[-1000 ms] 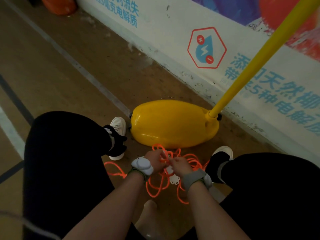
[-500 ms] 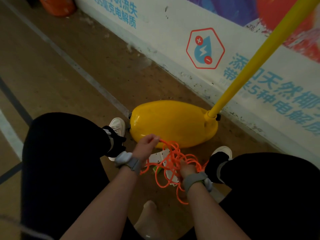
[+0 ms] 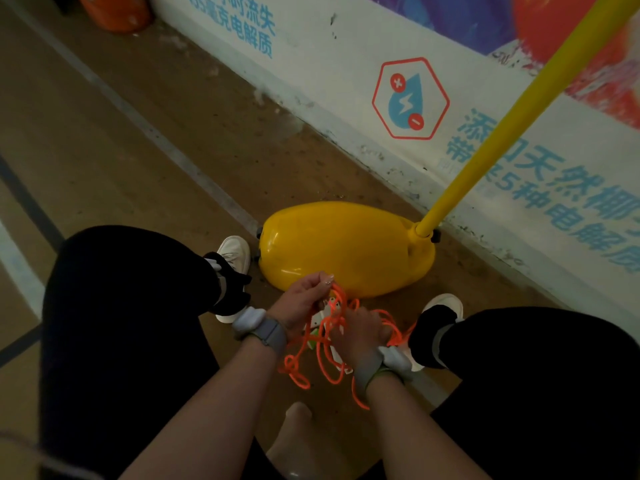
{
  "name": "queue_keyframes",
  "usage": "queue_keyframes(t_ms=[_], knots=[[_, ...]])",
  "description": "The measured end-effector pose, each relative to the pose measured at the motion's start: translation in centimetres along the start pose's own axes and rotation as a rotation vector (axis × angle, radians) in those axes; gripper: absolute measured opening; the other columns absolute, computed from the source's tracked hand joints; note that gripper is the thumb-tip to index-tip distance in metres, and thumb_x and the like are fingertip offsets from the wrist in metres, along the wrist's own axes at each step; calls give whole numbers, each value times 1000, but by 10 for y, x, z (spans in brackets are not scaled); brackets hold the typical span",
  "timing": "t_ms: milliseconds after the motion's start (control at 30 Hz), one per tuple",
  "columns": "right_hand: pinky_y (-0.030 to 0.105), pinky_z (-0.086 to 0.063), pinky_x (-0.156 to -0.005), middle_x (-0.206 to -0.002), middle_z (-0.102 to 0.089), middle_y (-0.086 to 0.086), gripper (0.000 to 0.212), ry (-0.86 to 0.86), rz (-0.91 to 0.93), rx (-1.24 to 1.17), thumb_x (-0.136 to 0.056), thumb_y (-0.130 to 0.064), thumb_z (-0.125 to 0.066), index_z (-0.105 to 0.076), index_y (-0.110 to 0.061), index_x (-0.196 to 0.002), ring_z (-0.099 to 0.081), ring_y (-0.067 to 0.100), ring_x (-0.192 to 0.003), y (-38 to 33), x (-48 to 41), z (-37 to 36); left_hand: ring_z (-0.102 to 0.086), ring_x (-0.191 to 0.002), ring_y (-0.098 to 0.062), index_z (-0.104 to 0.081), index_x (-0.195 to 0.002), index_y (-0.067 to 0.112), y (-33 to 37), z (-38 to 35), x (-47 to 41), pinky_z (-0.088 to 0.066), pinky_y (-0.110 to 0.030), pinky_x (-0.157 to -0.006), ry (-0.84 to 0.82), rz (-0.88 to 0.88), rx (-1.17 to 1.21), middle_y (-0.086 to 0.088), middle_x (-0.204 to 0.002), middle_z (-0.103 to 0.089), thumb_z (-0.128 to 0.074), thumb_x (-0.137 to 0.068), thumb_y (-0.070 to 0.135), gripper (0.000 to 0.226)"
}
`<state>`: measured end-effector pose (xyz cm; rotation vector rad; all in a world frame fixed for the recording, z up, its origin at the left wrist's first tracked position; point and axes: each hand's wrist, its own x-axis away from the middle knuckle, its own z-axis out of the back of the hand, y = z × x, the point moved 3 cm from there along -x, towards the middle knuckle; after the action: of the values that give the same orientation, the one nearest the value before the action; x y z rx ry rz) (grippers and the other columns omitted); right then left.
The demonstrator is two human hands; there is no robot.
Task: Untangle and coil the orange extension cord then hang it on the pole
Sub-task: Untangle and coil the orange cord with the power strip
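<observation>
Tangle of orange extension cord bunched between two bare hands, low over a brown floor, seen from above between the person's bent knees in black trousers. The left hand is raised, its grip closed on several strands pinched between thumb and curled fingers. The right hand sits just beside it in the thick of the tangle, back toward the camera – its fingers are hidden, so whether its grip holds the cord cannot be told. Loose loops trail down to the floor between the wrists, and a white socket block shows partly behind the strands. Just beyond the hands lies a rounded yellow base; from its right end the yellow pole slants up to the top right corner. A white wall with blue lettering runs behind. White shoes flank the base.
</observation>
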<state>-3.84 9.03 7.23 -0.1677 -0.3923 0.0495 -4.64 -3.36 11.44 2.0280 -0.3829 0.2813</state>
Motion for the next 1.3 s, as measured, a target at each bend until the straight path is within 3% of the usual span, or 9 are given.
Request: queue_keyframes(t_ms=[100, 300, 367, 467, 567, 733, 1000, 1100, 1300], knots=[[37, -42, -89, -114, -58, 10, 33, -72, -46, -134, -91, -42, -46, -64, -24, -112, -53, 31, -109, 7, -6, -3, -46, -49, -4, -46, -72, 9, -3, 6, -3, -41, -18, -54, 154, -6, 20, 2, -57, -48, -42, -98, 10, 26], [28, -34, -68, -98, -69, 17, 29, 47, -171, -594, -95, -31, -52, -69, -7, -93, -60, 32, -91, 10, -9, 17, -55, -78, -14, -63, -87, 16, -6, 40, -11, -43, -29, -71, 637, -93, -680, -2, -85, -60, -61, -91, 33, 17], [28, -33, -65, -90, -68, 16, 31, 70, -202, -678, -94, -34, -52, -63, -10, -78, -58, 30, -82, 9, -9, 25, -53, -76, -17, -60, -88, 19, -6, 39, -5, -41, -31, -66, 721, -133, -795, -1, -84, -55, -65, -88, 35, 17], [35, -45, -68, -82, -66, 12, 37, 85, -265, -837, -96, -38, -49, -62, -8, -77, -60, 30, -79, 9, -11, 28, -55, -72, -15, -62, -95, 14, -17, 18, -4, -41, -27, -62, 473, -109, -897, 0, -79, -58, -63, -90, 33, 20], [49, -52, -75, -78, -66, 16, 38, 84, -324, -1053, -95, -39, -49, -60, -11, -71, -62, 35, -77, 10, -12, 24, -59, -86, -16, -64, -102, 17, -34, 9, -4, -46, -28, -75, 272, -112, -1152, -2, -96, -64, -61, -90, 33, 21], [49, -51, -75, -70, -63, 11, 36, 24, -381, -1290, -98, -34, -46, -60, -12, -73, -59, 29, -70, 6, -11, 23, -57, -96, -22, -61, -108, 22, -34, 14, -5, -41, -28, -78, 244, -143, -1268, -2, -103, -61, -56, -92, 28, 18], [32, -47, -62, -69, -61, 9, 30, 1, -366, -1351, -102, -27, -36, -54, -9, -85, -57, 20, -63, -1, -10, 36, -66, -62, -12, -56, -97, 39, -25, 18, 2, -56, -35, -61, 386, -56, -1003, 6, -79, -68, -45, -96, 14, 28], [30, -47, -61, -67, -61, 8, 33, 20, -394, -1353, -102, -26, -36, -53, -10, -80, -57, 17, -61, -3, -9, 35, -66, -76, -22, -61, -103, 29, -26, 16, -1, -51, -31, -61, 406, -3, -1151, -3, -93, -70, -47, -89, 3, 33], [40, -51, -70, -73, -63, 13, 36, 88, -440, -1364, -101, -30, -38, -56, -8, -80, -61, 23, -67, -3, -5, 33, -60, -109, -24, -60, -126, 20, -28, 13, -8, -48, -31, -88, 301, 107, -1320, -9, -121, -65, -48, -93, 6, 38]])
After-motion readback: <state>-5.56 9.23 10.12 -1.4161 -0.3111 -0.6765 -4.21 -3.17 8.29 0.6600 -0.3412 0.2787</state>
